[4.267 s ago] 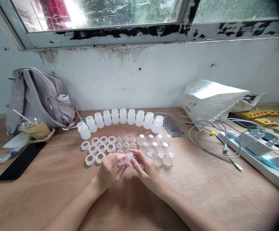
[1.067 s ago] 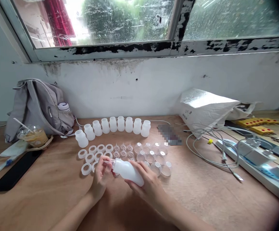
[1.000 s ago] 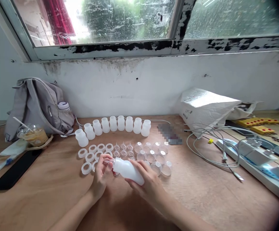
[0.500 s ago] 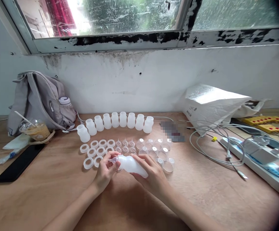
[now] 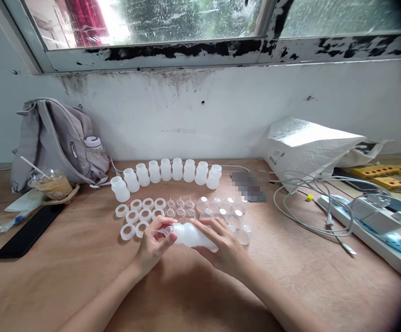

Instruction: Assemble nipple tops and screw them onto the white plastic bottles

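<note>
While your right hand wraps the body of a frosted bottle, your left hand pinches a clear teat-like piece at its mouth, so the fingers on both sides are closed on what they hold. The bottle lies tipped over between your hands, near you above the bench, its neck toward your left; that angle probably lets the right hand brace it while the left fingertips get at the opening. Whether the clear piece is seated, you cannot tell (your own fingers cover much of the joint).

Beyond your hands, like sits with like, presumably so each kind is quick to find: frosted rings to the left, small clear pieces with pointed tips in the middle, clear caps to the right, some partly behind your right hand. Farther back, nine frosted bottles stand upright in a shallow arc, likely curved that way to suit your reach.
</note>
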The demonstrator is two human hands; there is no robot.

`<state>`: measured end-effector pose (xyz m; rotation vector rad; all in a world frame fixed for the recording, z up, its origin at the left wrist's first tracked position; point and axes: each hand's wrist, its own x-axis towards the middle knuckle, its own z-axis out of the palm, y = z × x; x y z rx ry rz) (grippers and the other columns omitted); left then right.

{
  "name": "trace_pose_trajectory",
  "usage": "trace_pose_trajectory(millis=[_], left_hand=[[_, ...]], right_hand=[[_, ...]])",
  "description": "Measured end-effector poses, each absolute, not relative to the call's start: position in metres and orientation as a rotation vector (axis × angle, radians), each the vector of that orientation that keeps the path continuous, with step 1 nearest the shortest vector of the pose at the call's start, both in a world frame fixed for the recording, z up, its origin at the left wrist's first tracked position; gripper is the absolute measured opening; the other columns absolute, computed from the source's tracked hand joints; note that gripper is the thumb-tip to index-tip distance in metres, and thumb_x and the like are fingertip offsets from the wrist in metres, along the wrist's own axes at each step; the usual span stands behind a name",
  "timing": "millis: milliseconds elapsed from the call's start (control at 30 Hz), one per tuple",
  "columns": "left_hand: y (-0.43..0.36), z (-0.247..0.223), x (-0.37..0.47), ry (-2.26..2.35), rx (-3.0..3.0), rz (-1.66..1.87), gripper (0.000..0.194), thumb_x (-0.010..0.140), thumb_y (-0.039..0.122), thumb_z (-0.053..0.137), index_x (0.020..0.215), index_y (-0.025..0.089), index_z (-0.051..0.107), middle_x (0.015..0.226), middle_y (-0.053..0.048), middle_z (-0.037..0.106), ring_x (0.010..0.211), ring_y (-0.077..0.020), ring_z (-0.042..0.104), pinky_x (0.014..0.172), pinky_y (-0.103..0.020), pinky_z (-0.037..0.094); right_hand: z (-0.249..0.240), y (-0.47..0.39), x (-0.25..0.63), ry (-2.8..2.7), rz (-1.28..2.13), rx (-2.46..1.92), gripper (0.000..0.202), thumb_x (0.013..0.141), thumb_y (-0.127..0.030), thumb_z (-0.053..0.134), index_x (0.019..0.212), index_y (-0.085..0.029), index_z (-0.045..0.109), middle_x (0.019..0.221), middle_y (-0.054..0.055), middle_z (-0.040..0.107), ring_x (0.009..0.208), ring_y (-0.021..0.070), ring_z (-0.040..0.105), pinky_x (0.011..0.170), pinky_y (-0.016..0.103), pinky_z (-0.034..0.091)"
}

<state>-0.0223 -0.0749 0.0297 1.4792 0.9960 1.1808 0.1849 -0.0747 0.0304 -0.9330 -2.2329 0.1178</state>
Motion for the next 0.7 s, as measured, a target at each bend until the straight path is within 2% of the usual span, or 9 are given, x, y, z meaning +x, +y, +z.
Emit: trace_pose_trajectory(millis=[100, 267, 433, 600, 700], left_hand=[[-0.0718, 0.0312, -0.0243, 0.886, 1.358, 1.122, 0.03, 0.072, 0.04, 0.063, 0.093, 0.018, 0.059, 0.085, -0.004, 0.055, 0.072, -0.0139, 0.052, 0.058, -0.021, 0.043], [-0.0699, 0.0329, -0.0267, 0.803, 1.146, 1.087, 0.032, 0.07, 0.037, 0.066, 0.094, 0.017, 0.059, 0.084, -0.004, 0.056, 0.072, -0.013, 0.051, 0.061, -0.021, 0.044], [-0.0699, 0.034, -0.0266, 0.846, 1.121, 1.066, 0.028, 0.071, 0.037, 0.065, 0.088, 0.016, 0.057, 0.082, -0.003, 0.057, 0.069, -0.0118, 0.052, 0.06, -0.021, 0.044], [-0.0671, 0.0282, -0.0269, 0.948, 1.178, 1.023, 0.033, 0.074, 0.045, 0.058, 0.065, 0.015, 0.046, 0.058, 0.002, 0.05, 0.048, -0.0071, 0.047, 0.042, -0.016, 0.037], [-0.0667, 0.0255, -0.0255, 1.041, 1.166, 0.969, 0.038, 0.075, 0.051, 0.053, 0.062, 0.017, 0.039, 0.049, 0.005, 0.046, 0.038, -0.0053, 0.04, 0.034, -0.014, 0.03]], right_hand=[[0.032, -0.0783, 0.1838, -2.23, 0.208, -0.934, 0.049, 0.08, -0.028, 0.057, 0.125, -0.022, 0.039, 0.104, 0.009, 0.056, 0.088, 0.0224, 0.053, 0.073, 0.037, 0.047], [0.0332, -0.0842, 0.1798, -2.135, 0.387, -0.931, 0.037, 0.077, -0.027, 0.059, 0.109, -0.02, 0.043, 0.097, 0.008, 0.055, 0.083, 0.0196, 0.056, 0.068, 0.031, 0.048], [0.0322, -0.0807, 0.1806, -2.123, 0.407, -0.856, 0.036, 0.076, -0.026, 0.061, 0.109, -0.021, 0.047, 0.099, 0.008, 0.055, 0.086, 0.0185, 0.057, 0.069, 0.03, 0.049], [0.028, -0.0811, 0.1803, -2.141, 0.285, -0.803, 0.036, 0.077, -0.024, 0.061, 0.112, -0.022, 0.05, 0.103, 0.009, 0.055, 0.089, 0.019, 0.057, 0.072, 0.031, 0.049], [0.0282, -0.0831, 0.1793, -2.162, 0.214, -0.782, 0.037, 0.078, -0.022, 0.061, 0.113, -0.022, 0.05, 0.102, 0.009, 0.056, 0.087, 0.0188, 0.057, 0.071, 0.032, 0.049]])
